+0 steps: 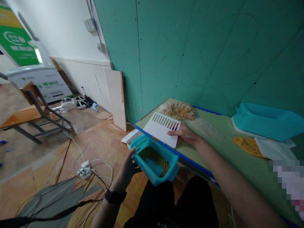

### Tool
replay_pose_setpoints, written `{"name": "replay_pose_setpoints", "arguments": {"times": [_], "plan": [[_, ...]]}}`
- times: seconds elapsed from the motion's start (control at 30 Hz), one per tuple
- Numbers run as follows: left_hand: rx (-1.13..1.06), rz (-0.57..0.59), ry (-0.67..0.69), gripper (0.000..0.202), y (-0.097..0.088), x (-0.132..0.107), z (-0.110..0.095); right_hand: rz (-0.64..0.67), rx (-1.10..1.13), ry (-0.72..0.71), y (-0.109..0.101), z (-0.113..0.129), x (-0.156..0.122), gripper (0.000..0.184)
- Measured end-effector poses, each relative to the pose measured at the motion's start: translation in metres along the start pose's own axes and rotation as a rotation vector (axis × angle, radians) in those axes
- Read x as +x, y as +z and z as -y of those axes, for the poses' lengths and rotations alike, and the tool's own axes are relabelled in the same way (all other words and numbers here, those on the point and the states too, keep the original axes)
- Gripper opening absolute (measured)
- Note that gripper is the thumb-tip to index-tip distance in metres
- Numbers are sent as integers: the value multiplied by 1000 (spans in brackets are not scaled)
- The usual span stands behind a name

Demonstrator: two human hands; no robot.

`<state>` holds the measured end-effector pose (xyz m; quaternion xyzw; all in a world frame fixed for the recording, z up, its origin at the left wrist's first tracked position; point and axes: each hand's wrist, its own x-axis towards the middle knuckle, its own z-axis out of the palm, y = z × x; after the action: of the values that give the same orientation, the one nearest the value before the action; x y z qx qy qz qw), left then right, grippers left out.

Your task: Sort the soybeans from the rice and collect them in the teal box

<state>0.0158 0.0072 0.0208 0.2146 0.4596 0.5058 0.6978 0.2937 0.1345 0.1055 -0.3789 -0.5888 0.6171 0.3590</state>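
Observation:
My left hand (129, 164) is closed on the left end of a teal plastic bin (149, 174), holding it just below the table's edge. Inside the bin lie dark green beans (152, 154) and some yellowish ones along the right side. My right hand (187, 134) grips a white slotted plastic board (159, 128) by its right edge. The board lies low over the table's near left corner, partly past the blue rim. Right behind it is a pile of yellow beans (179, 110), mixed with pale grains. More pale grains (206, 129) spread out to its right.
The green tabletop (228, 148) has a raised blue edge and stands against a green wall. A larger turquoise bin (268, 122) sits at its right, beside an orange flat piece (248, 146) and white sheets. Cables and a power strip (85, 169) lie on the floor at left, with a chair (30, 112) beyond.

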Motion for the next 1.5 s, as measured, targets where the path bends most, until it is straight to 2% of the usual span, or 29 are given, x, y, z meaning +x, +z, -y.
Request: {"name": "replay_pose_setpoints", "arguments": {"times": [0.17,0.37,0.6,0.9,1.0,1.13,1.23,1.33,1.4,1.5], "plan": [[12,18,-3,45,-1,2,1,-2,-10,-17,-1,-2,1,40],[14,40,-43,49,5,-1,12,-23,0,-10,-3,-4,3,42],[12,79,-81,58,18,-9,21,51,26,-33,-5,-1,2,49],[-16,73,-49,55,16,-9,19,88,8,-25,-1,1,-2,48],[0,55,-45,56,13,-8,17,-56,25,-45,-4,4,0,51],[-3,24,-31,59,6,-2,14,-435,-18,-194,-23,8,9,56],[5,-4,-15,55,0,0,10,-710,-217,-344,-48,6,16,52],[-5,-7,-15,51,-1,-1,5,-928,-472,-382,-70,3,20,41],[-15,-24,-10,45,-2,-2,3,-981,-531,-368,-75,3,20,37],[-11,-36,-13,41,-3,-4,2,-897,-486,-420,-58,8,16,37]]}}
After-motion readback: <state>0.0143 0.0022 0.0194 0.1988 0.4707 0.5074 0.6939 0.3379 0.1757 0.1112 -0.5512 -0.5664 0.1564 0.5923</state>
